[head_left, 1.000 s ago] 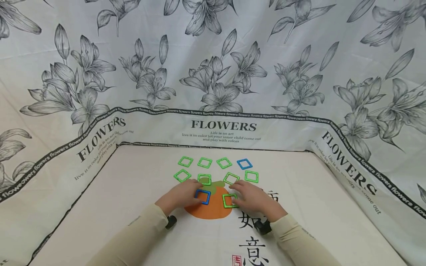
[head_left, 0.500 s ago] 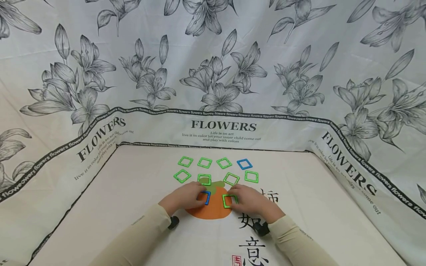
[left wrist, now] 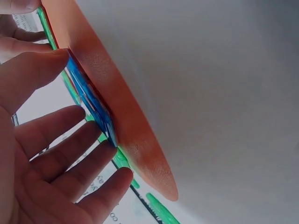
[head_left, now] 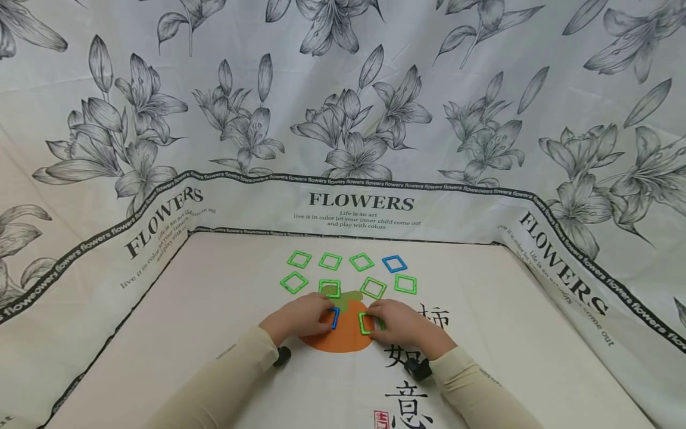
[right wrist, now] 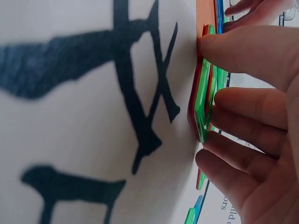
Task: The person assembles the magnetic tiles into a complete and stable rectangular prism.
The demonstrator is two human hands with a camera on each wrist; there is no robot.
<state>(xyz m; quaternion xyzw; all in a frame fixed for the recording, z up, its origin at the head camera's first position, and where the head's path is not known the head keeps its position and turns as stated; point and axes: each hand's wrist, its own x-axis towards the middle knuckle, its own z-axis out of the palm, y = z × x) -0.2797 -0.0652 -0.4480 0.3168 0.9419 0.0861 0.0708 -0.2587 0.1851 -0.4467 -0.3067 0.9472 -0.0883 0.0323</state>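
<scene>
On the orange persimmon print [head_left: 345, 342] lie two hollow square plastic frames, side by side with a gap. My left hand [head_left: 302, 314] holds the blue square frame [head_left: 336, 318] at its left part; in the left wrist view the thumb is at one end of the blue frame [left wrist: 91, 98] and fingertips are at the other. My right hand [head_left: 399, 322] holds the green square frame [head_left: 363, 323] from the right. The right wrist view has the thumb on one end of the green frame [right wrist: 203, 93] and fingers at its opposite end. Both hands cover part of their frames.
Behind the hands lie two rows of similar frames, mostly green, such as a green frame [head_left: 321, 289], with a blue frame [head_left: 394, 263] at the back right. Black characters [head_left: 407, 405] are printed on the pale cloth. A flower-printed curtain [head_left: 364, 208] encloses the back and sides.
Both hands have moved slightly inward over the two front frames, the left one rightward and the right one leftward, covering more of them. The frames behind keep their places.
</scene>
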